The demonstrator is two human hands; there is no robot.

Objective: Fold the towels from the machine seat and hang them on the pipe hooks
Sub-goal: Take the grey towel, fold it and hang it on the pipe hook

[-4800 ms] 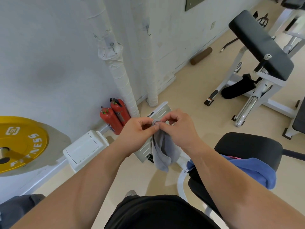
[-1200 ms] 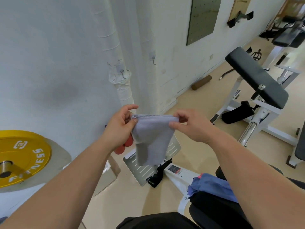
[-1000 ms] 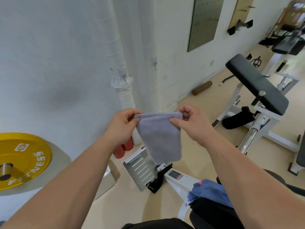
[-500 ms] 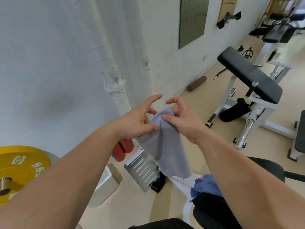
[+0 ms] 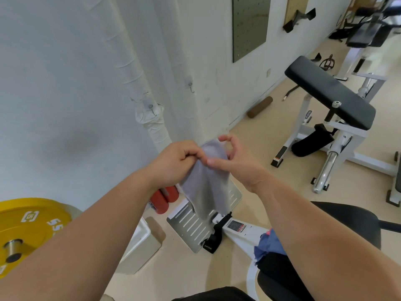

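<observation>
A grey towel (image 5: 206, 183) hangs in front of me, bunched at its top. My left hand (image 5: 175, 164) grips its upper left edge with curled fingers. My right hand (image 5: 236, 161) pinches the upper right part, thumb laid across the front and fingers behind. Above the hands, a small metal hook (image 5: 152, 107) sits on the white wrapped pipe (image 5: 130, 68), and a second hook (image 5: 191, 87) sits on the pipe to its right. Both hooks are bare. A blue towel (image 5: 271, 242) lies on the black machine seat (image 5: 347, 222) at lower right, partly hidden by my right forearm.
A yellow weight plate (image 5: 28, 227) is at the left. Red fire extinguishers (image 5: 165, 198) and a white box (image 5: 138, 242) stand by the wall. A slotted metal footplate (image 5: 193, 227) lies below the towel. A black padded bench (image 5: 327, 92) stands to the right.
My hands held the towel spread wide by its top corners, then came together. The towel now hangs narrower and bunched, with the left fingers curled over its edge.
</observation>
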